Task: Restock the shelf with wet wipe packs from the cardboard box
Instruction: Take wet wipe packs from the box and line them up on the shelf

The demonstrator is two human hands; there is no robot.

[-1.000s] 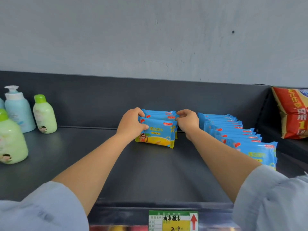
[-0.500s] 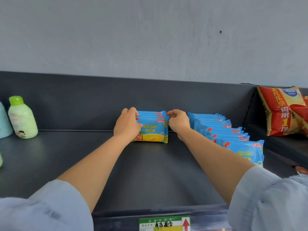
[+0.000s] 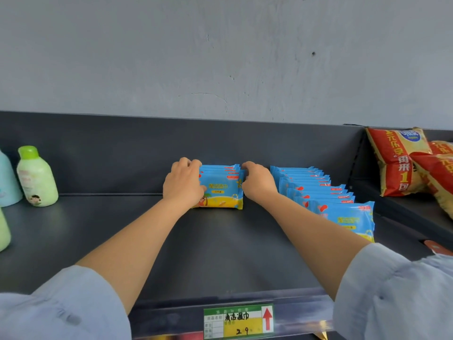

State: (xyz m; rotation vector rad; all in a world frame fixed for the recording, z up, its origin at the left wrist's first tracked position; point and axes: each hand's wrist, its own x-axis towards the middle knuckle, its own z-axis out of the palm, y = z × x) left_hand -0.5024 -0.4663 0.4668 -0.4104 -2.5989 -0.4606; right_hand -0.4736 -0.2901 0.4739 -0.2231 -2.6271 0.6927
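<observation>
Left hand (image 3: 183, 185) and right hand (image 3: 257, 182) are gripping wipe packs (image 3: 220, 190) upright on shelf (image 3: 220, 253); next, releasing and fetching more.

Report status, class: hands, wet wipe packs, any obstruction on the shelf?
Left hand and right hand gripping small stack of wet wipe packs, upright at shelf back. Longer row of packs to its right. Shelf in front unobstructed.
</observation>
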